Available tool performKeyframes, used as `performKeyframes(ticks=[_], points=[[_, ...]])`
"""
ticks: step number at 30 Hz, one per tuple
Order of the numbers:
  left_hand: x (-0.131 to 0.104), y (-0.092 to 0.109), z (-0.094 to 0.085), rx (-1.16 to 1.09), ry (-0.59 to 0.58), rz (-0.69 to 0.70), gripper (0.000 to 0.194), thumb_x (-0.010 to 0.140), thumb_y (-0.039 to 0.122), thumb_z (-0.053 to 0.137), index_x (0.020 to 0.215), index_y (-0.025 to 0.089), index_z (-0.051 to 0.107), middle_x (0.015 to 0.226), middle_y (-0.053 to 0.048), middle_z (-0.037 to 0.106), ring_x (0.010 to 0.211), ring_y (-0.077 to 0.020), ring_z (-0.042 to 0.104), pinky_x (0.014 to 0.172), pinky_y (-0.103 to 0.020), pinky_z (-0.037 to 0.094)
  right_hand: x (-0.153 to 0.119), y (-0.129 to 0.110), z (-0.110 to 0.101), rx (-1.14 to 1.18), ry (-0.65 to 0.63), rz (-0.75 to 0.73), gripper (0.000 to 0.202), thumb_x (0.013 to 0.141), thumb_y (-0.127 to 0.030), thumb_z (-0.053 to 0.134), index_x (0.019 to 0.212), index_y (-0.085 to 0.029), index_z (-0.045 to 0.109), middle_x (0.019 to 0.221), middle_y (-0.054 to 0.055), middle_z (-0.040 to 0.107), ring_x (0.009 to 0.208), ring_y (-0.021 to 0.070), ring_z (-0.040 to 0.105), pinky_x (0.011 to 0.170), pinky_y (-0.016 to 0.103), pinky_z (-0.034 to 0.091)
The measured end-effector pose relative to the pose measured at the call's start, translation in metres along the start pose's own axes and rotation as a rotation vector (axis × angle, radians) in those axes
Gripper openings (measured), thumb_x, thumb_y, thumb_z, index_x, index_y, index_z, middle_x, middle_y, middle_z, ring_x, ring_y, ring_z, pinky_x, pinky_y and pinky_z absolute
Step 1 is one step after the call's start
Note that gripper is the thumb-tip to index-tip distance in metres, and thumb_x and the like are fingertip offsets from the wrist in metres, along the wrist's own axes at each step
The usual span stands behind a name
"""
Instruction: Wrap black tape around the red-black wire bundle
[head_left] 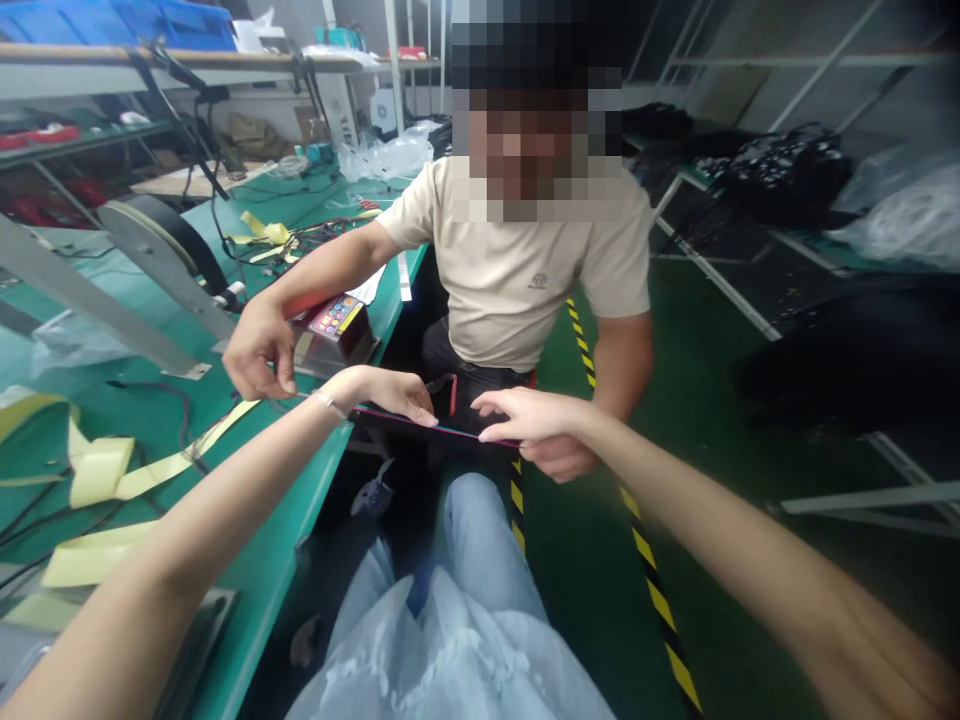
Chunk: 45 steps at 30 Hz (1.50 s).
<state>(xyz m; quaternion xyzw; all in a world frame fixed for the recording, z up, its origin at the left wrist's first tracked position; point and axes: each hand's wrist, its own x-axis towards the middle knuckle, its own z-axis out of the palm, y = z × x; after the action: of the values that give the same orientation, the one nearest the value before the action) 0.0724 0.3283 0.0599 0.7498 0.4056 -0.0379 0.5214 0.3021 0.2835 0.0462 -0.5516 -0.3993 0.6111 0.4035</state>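
Several thin coloured wires [459,432], red and bluish, are stretched in a line over my knees. My left hand [394,393] has its thumb and fingertips closed on the wires, left of the middle. My right hand [529,412] meets them further right at its lower fingertips, while its upper fingers point out away from the wires. A co-worker facing me pinches the left end with one hand [262,350]. The co-worker's other hand [559,458] is around the right end, partly beneath my right hand.
On the left, a green table [285,590] carries yellow tape strips [105,470], dark cables and a boxy device with coloured buttons [337,325]. A reel [161,250] stands behind. Black-and-yellow floor tape [652,585] runs along the right; racks with dark bundles stand beyond.
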Motion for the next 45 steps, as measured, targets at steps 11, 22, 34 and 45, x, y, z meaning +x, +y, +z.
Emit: performKeyframes(ticks=[11, 22, 34, 45], points=[[0.031, 0.012, 0.025, 0.108, -0.128, 0.185, 0.019, 0.067, 0.034, 0.07, 0.069, 0.015, 0.073, 0.063, -0.003, 0.068, 0.056, -0.0142, 0.056, 0.054, -0.02, 0.042, -0.079, 0.055, -0.019, 0.123, -0.053, 0.122, 0.02, 0.065, -0.028, 0.073, 0.063, -0.011, 0.061, 0.047, 0.001, 0.059, 0.038, 0.0099, 0.051, 0.038, 0.018, 0.037], [0.082, 0.034, 0.071, 0.133, -0.073, 0.328, 0.01, 0.069, 0.022, 0.064, 0.068, 0.015, 0.072, 0.059, -0.002, 0.067, 0.053, -0.0123, 0.055, 0.05, -0.018, 0.039, -0.057, 0.123, 0.047, 1.156, 0.345, 0.113, 0.012, 0.073, -0.021, 0.066, 0.082, -0.015, 0.061, 0.09, 0.006, 0.064, 0.089, 0.0144, 0.063, 0.085, 0.029, 0.052], [0.066, 0.046, 0.094, 0.155, 0.205, 0.539, 0.019, 0.066, 0.01, 0.06, 0.069, 0.025, 0.071, 0.066, -0.003, 0.064, 0.061, -0.0154, 0.056, 0.061, -0.02, 0.04, -0.068, 0.119, 0.043, 1.162, 0.467, 0.087, 0.014, 0.066, -0.017, 0.07, 0.075, -0.014, 0.06, 0.077, 0.006, 0.064, 0.078, 0.0167, 0.066, 0.085, 0.034, 0.053], [0.06, 0.037, 0.113, 0.468, 0.243, 0.538, 0.025, 0.075, 0.008, 0.05, 0.083, 0.02, 0.07, 0.074, -0.008, 0.059, 0.072, -0.0199, 0.051, 0.073, -0.028, 0.039, -0.083, 0.104, 0.04, 1.154, 0.401, 0.087, 0.008, 0.082, -0.012, 0.051, 0.081, -0.013, 0.059, 0.075, 0.004, 0.068, 0.077, 0.012, 0.066, 0.079, 0.026, 0.053]])
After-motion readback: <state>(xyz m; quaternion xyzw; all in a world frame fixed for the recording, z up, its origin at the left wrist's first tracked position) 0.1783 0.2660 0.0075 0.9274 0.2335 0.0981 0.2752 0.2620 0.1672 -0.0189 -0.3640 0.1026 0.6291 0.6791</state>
